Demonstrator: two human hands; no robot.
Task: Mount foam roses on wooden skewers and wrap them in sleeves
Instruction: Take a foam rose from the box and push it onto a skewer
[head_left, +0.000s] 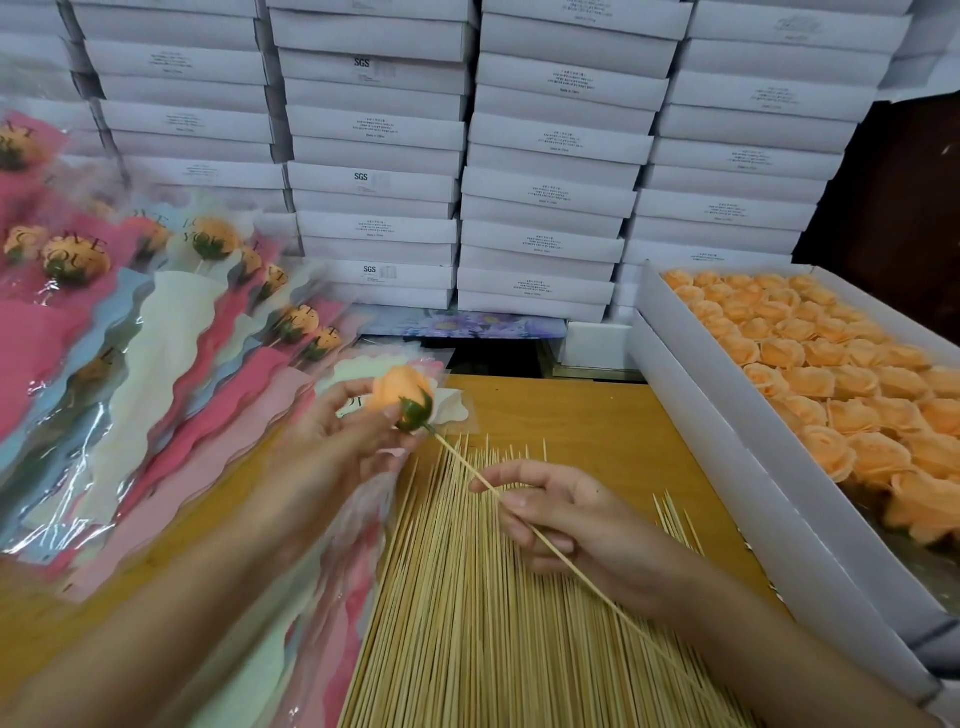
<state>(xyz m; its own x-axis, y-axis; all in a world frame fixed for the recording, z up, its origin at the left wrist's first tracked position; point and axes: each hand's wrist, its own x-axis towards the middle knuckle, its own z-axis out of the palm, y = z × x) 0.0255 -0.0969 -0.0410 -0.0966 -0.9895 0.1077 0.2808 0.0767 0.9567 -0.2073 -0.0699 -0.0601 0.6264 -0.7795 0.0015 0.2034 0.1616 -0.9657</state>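
One foam rose (402, 391) is held in the left hand (353, 431), the fingers closed around the orange bloom with the green calyx turned toward the right hand (558, 514). One wooden skewer (519, 512) is pinched between the thumb and fingers of the right hand, its forward tip meeting the base of the calyx and its tail running back over the forearm. The step in hand is judged to be the seating of the skewer in the rose. For a sound mount, the skewer is to be kept in line with the axis of the bloom, so that the point enters the centre of the calyx and does not break out through the petals. The bloom is to be gripped lightly, since foam is likely to dent under pressure. A grip nearer the tip would reduce bending of the thin stick under the push. Loose skewers (467, 597) lie fanned beneath both hands on the wooden table (597, 415). Empty sleeves (197, 447) are stacked just left of the left hand, with finished wrapped roses (78, 260) beyond them. More roses fill the open box (727, 415) to the right of the right hand.
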